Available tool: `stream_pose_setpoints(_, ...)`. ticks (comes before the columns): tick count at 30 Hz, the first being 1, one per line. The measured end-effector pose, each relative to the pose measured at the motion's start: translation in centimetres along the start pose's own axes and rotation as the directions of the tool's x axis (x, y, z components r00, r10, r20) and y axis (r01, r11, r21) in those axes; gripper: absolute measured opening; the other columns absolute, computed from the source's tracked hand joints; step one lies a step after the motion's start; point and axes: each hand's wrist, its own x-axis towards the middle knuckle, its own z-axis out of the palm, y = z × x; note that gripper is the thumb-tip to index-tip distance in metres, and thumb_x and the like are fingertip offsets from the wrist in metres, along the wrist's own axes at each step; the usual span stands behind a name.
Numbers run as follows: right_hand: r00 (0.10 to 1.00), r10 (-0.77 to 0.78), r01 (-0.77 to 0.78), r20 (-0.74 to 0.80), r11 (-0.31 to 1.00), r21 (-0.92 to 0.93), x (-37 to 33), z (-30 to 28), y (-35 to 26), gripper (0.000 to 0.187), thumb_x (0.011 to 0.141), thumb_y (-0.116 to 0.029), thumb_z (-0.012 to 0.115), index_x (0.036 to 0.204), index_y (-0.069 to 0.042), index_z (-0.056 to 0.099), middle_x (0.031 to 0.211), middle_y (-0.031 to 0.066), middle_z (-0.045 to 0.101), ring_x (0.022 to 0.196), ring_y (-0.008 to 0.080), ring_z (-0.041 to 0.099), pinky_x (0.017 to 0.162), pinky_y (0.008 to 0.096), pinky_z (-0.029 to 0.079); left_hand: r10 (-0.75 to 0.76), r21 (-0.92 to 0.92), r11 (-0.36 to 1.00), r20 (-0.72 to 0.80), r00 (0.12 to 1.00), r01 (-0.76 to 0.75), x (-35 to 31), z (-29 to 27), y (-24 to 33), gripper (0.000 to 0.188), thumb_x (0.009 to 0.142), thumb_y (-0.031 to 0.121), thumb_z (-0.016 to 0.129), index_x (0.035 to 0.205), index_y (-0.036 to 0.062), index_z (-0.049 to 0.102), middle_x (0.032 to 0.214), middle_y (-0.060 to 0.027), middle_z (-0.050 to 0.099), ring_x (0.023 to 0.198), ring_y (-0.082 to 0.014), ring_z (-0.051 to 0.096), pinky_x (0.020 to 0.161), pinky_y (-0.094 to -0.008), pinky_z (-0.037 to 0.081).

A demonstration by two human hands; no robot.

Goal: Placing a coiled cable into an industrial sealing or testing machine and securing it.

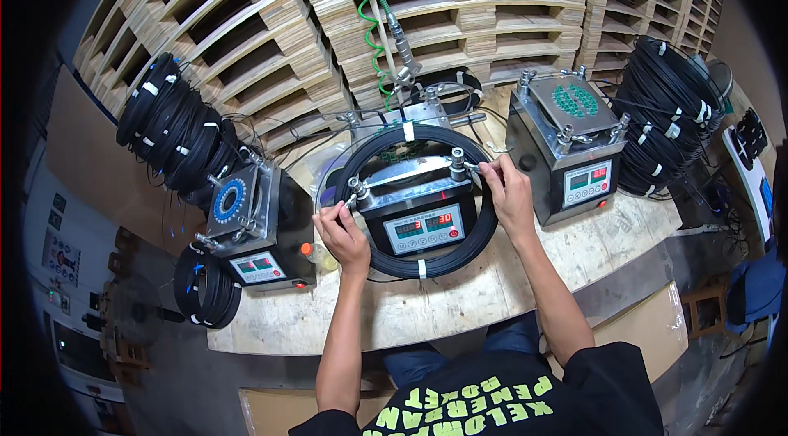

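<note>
In the middle of the table stands a black machine [422,227] with a lit digital panel and a shiny metal top plate [419,177]. A black cable coil [423,267], bound with white tape, rings it. My left hand [343,237] is closed, fingertips pinching the wing nut [353,200] on the top's front left post. My right hand [509,190] likewise pinches the wing nut [471,166] at the front right post. Fingertips partly cover both nuts. Whether either nut is tight I cannot tell.
Similar machines stand left [258,231] with a blue ring of parts and right [566,141] with green parts on top. Stacks of black coils [180,141] flank them. A small orange-capped bottle [322,255] sits near my left hand. Wooden pallets [460,9] rise behind; a green coiled hose [367,13] hangs.
</note>
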Motion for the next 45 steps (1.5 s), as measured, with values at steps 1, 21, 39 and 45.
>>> stream_pose_setpoints(1, 1.000, 0.001, -0.001, 0.005, 1.000, -0.001, 0.0, -0.1, -0.1, 0.025, 0.100, -0.025, 0.061, 0.091, -0.001, 0.056, 0.078, 0.0183, 0.065, 0.072, 0.0369, 0.065, 0.062, 0.0439, 0.047, -0.005, 0.003, 1.000, 0.001, 1.000, 0.005, 0.0, 0.0, 0.0, 0.015, 0.102, 0.009, 0.052, 0.102, -0.0043, 0.057, 0.091, -0.0192, 0.054, 0.087, -0.0350, 0.051, 0.082, -0.0449, 0.042)
stream_pose_setpoints(21, 0.874, -0.374, 0.480, 0.310, 0.760, -0.437, -8.8, 4.3, 0.5, 0.025, 0.084, -0.015, 0.072, 0.106, -0.010, 0.062, 0.092, 0.0087, 0.054, 0.090, 0.0282, 0.053, 0.077, 0.0401, 0.040, 0.012, -0.031, 0.999, -0.011, 1.000, -0.012, 0.5, -0.4, 0.1, 0.011, 0.100, 0.007, 0.054, 0.102, -0.0029, 0.057, 0.091, -0.0192, 0.057, 0.087, -0.0359, 0.053, 0.082, -0.0451, 0.044)
stream_pose_setpoints(39, 0.943, -0.230, 0.326, 0.241, 0.787, -0.524, -9.5, 5.7, -0.6, 0.016, 0.084, -0.010, 0.067, 0.099, -0.011, 0.061, 0.089, 0.0091, 0.049, 0.088, 0.0270, 0.049, 0.075, 0.0398, 0.037, -0.036, -0.025, 0.999, -0.012, 0.999, 0.036, 0.1, -0.6, 0.7, 0.016, 0.102, 0.011, 0.052, 0.103, -0.0036, 0.059, 0.093, -0.0182, 0.056, 0.090, -0.0346, 0.054, 0.085, -0.0441, 0.043)
stream_pose_setpoints(45, 0.937, -0.237, 0.339, 0.257, 0.799, -0.498, -9.4, 5.5, 0.1, 0.020, 0.084, -0.012, 0.069, 0.099, -0.008, 0.058, 0.091, 0.0094, 0.050, 0.089, 0.0270, 0.050, 0.076, 0.0401, 0.037, -0.055, -0.030, 0.998, -0.028, 0.998, 0.054, 0.1, -0.6, 1.1, 0.017, 0.101, 0.012, 0.053, 0.102, -0.0028, 0.061, 0.093, -0.0158, 0.060, 0.090, -0.0346, 0.052, 0.084, -0.0456, 0.041)
